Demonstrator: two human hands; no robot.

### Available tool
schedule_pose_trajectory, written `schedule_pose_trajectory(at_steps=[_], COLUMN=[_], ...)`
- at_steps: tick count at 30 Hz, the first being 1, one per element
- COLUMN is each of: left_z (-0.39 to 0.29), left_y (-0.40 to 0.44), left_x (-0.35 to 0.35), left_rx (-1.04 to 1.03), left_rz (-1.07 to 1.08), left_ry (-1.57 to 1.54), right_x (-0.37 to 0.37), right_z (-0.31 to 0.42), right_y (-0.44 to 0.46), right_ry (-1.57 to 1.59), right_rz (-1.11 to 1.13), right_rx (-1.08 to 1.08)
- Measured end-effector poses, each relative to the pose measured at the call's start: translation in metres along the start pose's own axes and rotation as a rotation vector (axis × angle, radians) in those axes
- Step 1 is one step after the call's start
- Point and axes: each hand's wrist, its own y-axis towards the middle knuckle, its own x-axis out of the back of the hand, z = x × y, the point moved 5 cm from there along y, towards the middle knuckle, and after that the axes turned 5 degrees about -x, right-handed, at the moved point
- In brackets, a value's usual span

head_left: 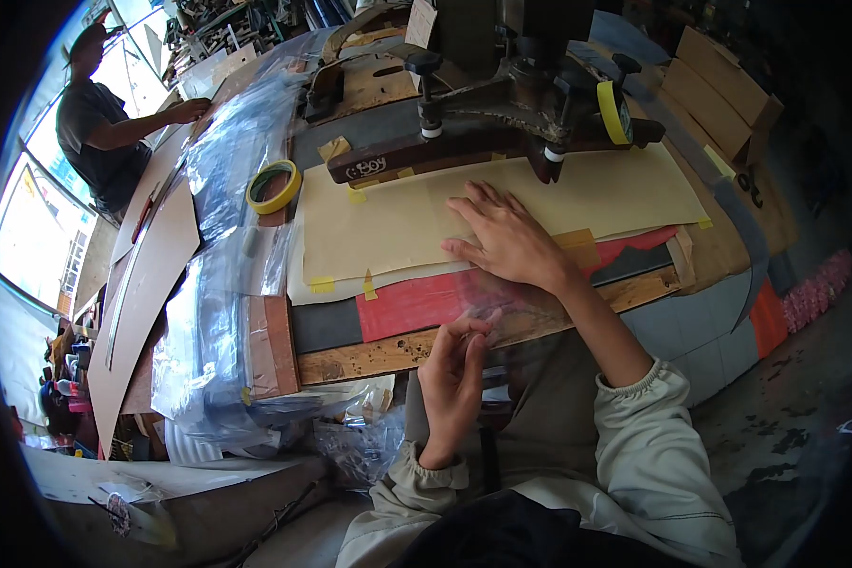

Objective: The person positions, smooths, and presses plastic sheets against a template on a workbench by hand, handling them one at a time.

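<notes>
My right hand (508, 239) lies flat on a cream sheet (388, 222), fingers spread, below a dark press bar (473, 151). Just off the board's front edge, my left hand (454, 374) is closed with thumb and fingertips together. A faint, see-through smear shows by its fingertips, and I cannot make out what it is. Under the cream sheet lies a red sheet (402, 308), with black material (327, 325) beneath it. Small pieces of yellow tape (322, 284) mark the cream sheet's edges. A tan strip (575, 239) sits beside my right wrist.
A yellow tape roll (275, 187) lies left of the sheet; another tape roll (614, 114) hangs on the press. Clear plastic film (222, 208) covers the table's left part. A person (104, 123) works at the far left. A cardboard box (719, 90) stands at the right.
</notes>
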Motion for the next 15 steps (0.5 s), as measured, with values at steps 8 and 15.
schedule_pose_trajectory(at_steps=[8,15], left_z=[-0.008,-0.01], left_y=[-0.001,0.0], left_x=[0.006,0.006], left_rx=[-0.036,-0.018], left_rz=[-0.038,-0.039], left_ry=[-0.016,-0.017], right_x=[-0.002,-0.001], right_z=[0.009,0.011], right_y=[-0.001,0.0], right_ry=[-0.028,-0.024], right_rz=[-0.051,-0.063], right_rx=[0.004,-0.009])
